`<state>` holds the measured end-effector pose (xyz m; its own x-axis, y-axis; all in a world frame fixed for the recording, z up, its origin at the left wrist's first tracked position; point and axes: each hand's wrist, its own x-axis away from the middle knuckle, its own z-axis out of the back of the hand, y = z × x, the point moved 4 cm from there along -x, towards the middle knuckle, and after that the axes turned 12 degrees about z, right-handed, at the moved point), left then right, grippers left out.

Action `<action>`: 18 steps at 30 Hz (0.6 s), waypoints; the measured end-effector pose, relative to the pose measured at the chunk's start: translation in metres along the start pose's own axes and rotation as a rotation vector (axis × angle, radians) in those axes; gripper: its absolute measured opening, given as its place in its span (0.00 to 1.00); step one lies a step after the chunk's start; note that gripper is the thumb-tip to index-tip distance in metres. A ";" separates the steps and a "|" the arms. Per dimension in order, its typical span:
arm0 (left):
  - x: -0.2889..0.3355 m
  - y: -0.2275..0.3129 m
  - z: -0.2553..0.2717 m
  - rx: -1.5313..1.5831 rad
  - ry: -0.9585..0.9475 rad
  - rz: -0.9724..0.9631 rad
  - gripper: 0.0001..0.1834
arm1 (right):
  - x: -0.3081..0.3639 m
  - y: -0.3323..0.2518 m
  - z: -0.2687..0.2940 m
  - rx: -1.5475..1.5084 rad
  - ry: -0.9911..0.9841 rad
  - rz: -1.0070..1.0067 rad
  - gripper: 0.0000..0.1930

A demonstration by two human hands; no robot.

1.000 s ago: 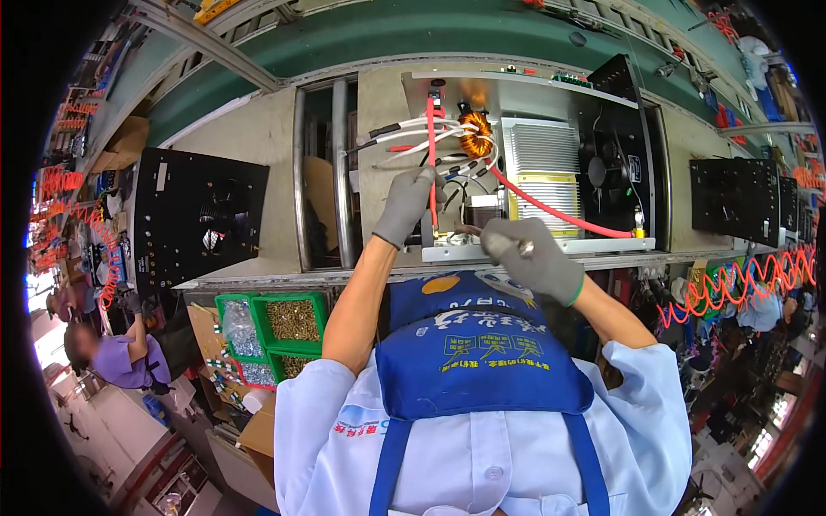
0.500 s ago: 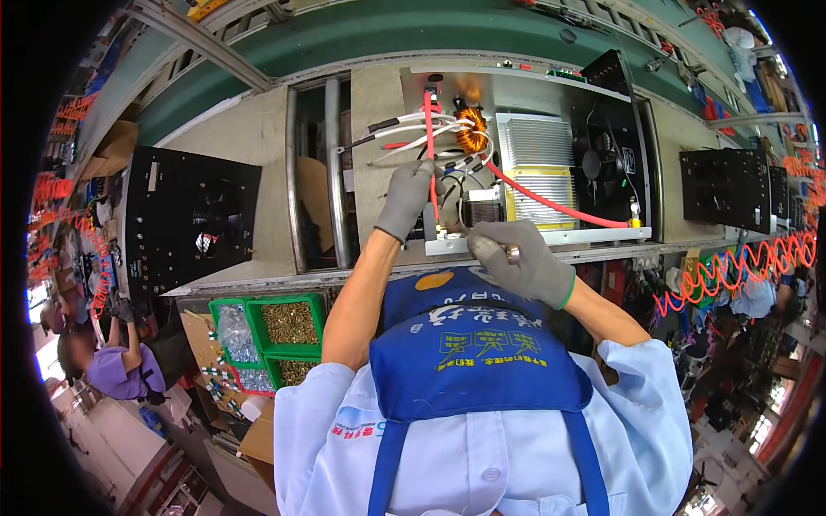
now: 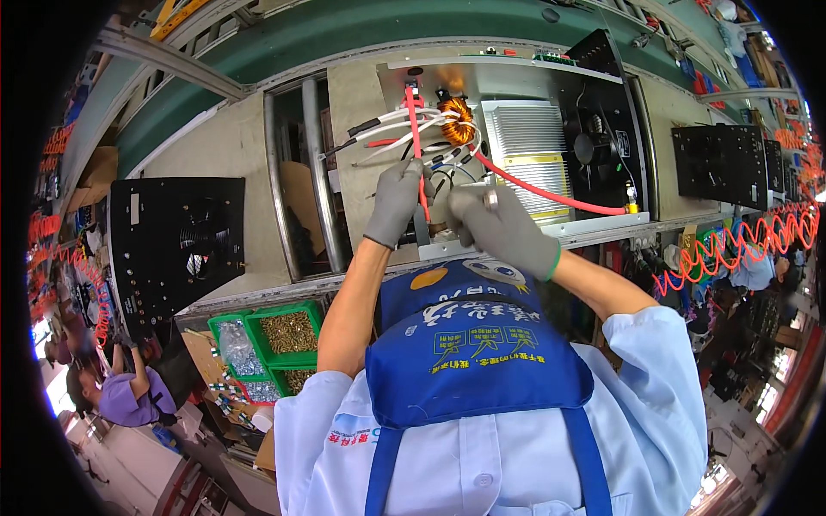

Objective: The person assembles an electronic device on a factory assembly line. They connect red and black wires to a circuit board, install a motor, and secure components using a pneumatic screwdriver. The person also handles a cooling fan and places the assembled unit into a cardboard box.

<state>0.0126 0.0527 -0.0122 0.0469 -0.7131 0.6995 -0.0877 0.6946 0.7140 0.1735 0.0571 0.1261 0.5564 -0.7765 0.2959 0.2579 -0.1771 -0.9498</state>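
My left hand (image 3: 397, 205), in a grey glove, is closed around a red cable (image 3: 415, 129) at the left end of an open metal chassis (image 3: 533, 76). Just right of it, my gloved right hand (image 3: 509, 230) is closed over the chassis's near edge. A shiny round metal end (image 3: 490, 199) shows at its fingers; the rest of that tool is hidden. Beyond the hands are a copper-wound ring coil (image 3: 458, 122), white wires with black sleeves (image 3: 379, 131) and a ribbed heat sink (image 3: 523, 129). A second red cable (image 3: 551, 198) runs to the right end.
Black panelled units stand on the line at left (image 3: 176, 245) and right (image 3: 723, 168). Metal rollers (image 3: 317, 172) lie left of the chassis. Green bins (image 3: 288, 331) of small fasteners stand below left. Coiled orange hoses (image 3: 740, 249) hang at right. A person in purple (image 3: 129, 396) is at far left.
My right hand has lifted and moved slightly left, nearer my left hand, and its fingers have turned. My left hand keeps hold of the red cable. The whole view has shifted slightly.
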 end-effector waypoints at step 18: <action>-0.016 -0.016 0.004 0.037 0.042 0.013 0.18 | -0.139 0.078 0.001 -0.032 0.689 -0.096 0.22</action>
<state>0.0095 0.0525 -0.0347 0.0875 -0.6991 0.7096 -0.1254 0.6990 0.7041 0.1171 0.1524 0.0108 -0.0986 -0.9614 0.2567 0.2513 -0.2737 -0.9284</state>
